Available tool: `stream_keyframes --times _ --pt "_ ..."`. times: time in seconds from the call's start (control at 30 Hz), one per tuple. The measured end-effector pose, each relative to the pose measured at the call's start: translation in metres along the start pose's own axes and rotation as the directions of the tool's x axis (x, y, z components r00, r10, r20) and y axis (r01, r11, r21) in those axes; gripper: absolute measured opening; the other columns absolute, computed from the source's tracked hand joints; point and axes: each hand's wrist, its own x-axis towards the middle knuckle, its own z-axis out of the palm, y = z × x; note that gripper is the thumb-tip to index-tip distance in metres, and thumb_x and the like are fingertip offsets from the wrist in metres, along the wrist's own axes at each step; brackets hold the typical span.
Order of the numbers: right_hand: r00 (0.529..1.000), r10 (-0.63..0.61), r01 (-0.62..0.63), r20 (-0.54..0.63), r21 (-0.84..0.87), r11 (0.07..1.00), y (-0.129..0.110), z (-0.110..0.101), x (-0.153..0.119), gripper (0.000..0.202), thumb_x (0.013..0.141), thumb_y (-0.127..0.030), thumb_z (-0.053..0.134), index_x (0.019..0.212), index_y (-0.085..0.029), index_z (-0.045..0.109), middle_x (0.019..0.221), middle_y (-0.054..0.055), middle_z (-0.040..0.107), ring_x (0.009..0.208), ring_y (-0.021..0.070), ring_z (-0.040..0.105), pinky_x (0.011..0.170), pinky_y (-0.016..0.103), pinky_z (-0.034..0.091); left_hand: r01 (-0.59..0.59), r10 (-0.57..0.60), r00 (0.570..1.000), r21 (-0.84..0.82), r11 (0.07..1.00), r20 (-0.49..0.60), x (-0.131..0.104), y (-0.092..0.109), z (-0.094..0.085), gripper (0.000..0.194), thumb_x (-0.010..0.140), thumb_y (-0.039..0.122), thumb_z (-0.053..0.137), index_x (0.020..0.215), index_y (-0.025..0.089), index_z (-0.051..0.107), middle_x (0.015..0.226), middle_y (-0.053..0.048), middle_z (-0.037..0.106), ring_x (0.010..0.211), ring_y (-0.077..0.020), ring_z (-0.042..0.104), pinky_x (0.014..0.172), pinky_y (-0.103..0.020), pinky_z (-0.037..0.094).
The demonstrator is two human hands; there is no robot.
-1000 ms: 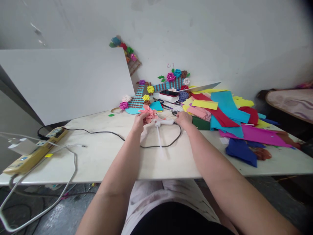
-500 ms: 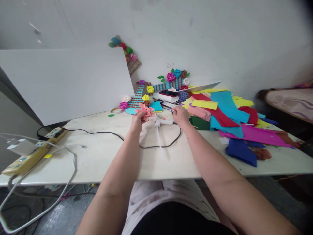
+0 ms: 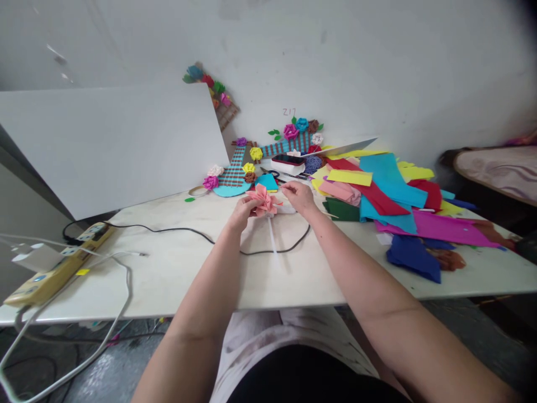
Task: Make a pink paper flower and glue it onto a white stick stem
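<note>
**Pink paper flower (image 3: pixel 265 200) at the left fingertips, between the two hands**

Far left: yellow power strip (image 3: pixel 54 271) on the white table (image 3: pixel 168 280), a black cord (image 3: pixel 180 228) running rightward from it. Toward the middle, a turquoise craft piece (image 3: pixel 232 191) with paper flowers along it, behind the left hand (image 3: pixel 242 214). That hand nearly closed, thumb and fingers pinching the flower by its left edge. Flower just right of the fingertips, petals spread, partly covering the white glue gun (image 3: pixel 287 210); contact between those two cannot be told. A clear glue stick (image 3: pixel 272 238) points toward the person. Right hand (image 3: pixel 301 198) just right of the flower, apart from it, fingertips drawn close together; cannot tell whether anything small is pinched. Farther right, heaped colored paper sheets (image 3: pixel 390 179).
</note>
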Motion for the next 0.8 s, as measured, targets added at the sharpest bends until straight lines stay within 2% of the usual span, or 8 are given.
stream_keyframes --times 0.17,0.33,0.53,0.8 --pt "0.995 -0.037 0.02 0.096 0.175 0.984 -0.009 0.0 -0.001 0.014 0.074 -0.029 0.059 0.074 -0.019 0.07 0.076 0.002 0.069 0.071 0.0169 0.06 0.072 0.031 0.046 -0.041 0.031 0.993 0.09 0.995 0.113 0.002 -0.005 -0.002 0.023 0.065 0.035 0.064 0.068 0.012 0.067 0.059 -0.004 0.061 0.051 -0.0106 0.049 0.053 -0.023 0.037" --pt "0.989 -0.1 0.076 0.106 0.212 0.974 -0.015 0.001 -0.002 0.013 0.073 -0.028 0.061 0.075 -0.018 0.069 0.081 0.003 0.067 0.073 0.0158 0.057 0.069 0.03 0.045 -0.062 0.034 0.982 0.146 0.987 0.187 0.001 -0.004 0.0 0.022 0.065 0.033 0.06 0.067 0.012 0.066 0.054 -0.003 0.059 0.049 -0.0109 0.049 0.052 -0.023 0.035" --pt "0.977 -0.182 0.155 0.114 0.209 0.965 -0.018 0.003 -0.002 0.012 0.072 -0.031 0.062 0.073 -0.019 0.067 0.081 0.003 0.062 0.076 0.0153 0.056 0.067 0.028 0.044 -0.066 0.022 0.978 0.208 0.976 0.205 -0.001 -0.001 0.005 0.021 0.063 0.033 0.06 0.063 0.012 0.063 0.052 -0.003 0.057 0.049 -0.0114 0.049 0.052 -0.024 0.035" --pt "0.98 -0.195 0.186 0.027 0.204 0.961 -0.011 0.008 0.001 0.004 0.067 -0.022 0.063 0.064 -0.019 0.061 0.079 0.002 0.06 0.069 0.014 0.054 0.066 0.028 0.044 -0.042 0.007 0.981 0.177 0.983 0.194 0.0 -0.002 0.005 0.02 0.065 0.033 0.06 0.065 0.013 0.062 0.053 -0.003 0.057 0.048 -0.011 0.048 0.05 -0.024 0.034"
